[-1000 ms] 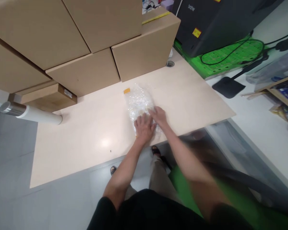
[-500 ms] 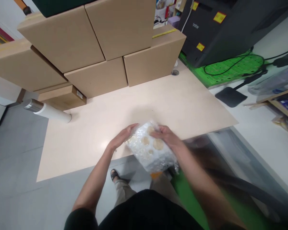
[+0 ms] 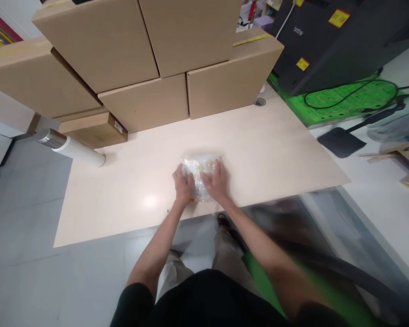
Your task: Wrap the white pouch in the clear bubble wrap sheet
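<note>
A small package in clear bubble wrap (image 3: 199, 184) lies on the pale wooden table (image 3: 266, 150), close to the front edge. My left hand (image 3: 183, 184) grips its left side, thumb resting on the top face. On the right side, my right hand (image 3: 216, 182) holds the package, with its thumb and fingers curled over the wrap. A bit of orange shows at the package's near edge. Glare and blur hide what is inside the wrap.
Large cardboard boxes (image 3: 143, 106) are stacked along the table's back. A flat carton (image 3: 92, 131) and a white bottle with a metal cap (image 3: 83, 152) stand at the left. A dark printer (image 3: 327, 50) sits on a green mat (image 3: 347, 102) at the right.
Both hands have moved the package forward from over the table's front edge onto the tabletop. It has turned squarer to me, and the left thumb now lies on top.
</note>
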Motion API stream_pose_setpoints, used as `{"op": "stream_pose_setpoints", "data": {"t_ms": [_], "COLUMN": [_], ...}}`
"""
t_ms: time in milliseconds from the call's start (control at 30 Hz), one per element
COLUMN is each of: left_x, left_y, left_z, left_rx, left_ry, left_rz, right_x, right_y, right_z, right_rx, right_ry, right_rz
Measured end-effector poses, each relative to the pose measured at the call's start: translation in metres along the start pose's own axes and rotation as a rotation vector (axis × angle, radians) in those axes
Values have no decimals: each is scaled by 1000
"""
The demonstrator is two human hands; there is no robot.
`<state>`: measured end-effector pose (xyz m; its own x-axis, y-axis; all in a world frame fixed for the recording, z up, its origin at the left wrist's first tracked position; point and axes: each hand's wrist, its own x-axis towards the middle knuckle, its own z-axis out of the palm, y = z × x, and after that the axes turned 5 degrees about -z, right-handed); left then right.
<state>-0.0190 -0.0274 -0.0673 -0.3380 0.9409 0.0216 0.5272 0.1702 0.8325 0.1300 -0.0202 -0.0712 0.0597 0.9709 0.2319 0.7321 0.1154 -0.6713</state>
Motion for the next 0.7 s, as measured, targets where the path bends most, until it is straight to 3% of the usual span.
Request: {"op": "stream_pose_setpoints", "data": {"t_ms": [67,133,367,600,700], "left_x": [-5,-7,12,11,-6], "left_y": [-6,-11,-20,-11,-2], "left_z": [-2,-8,-27,-25,-29], "left_rx": [277,480,716,766,749], "left_ry": [-7,-97,-490,-466,-340], "left_rz": [178,274,364,321,271], "right_x": [-10,-12,11,13,7], "right_y": [7,18,59,58,51], "right_z": [0,-4,-23,-20,-24], "right_rx": [-150,-230,-254,-218,-79], "right_ry": [-108,-215,-524,-502,-394], "right_rz": [-31,-50,-228,-188,-119]}}
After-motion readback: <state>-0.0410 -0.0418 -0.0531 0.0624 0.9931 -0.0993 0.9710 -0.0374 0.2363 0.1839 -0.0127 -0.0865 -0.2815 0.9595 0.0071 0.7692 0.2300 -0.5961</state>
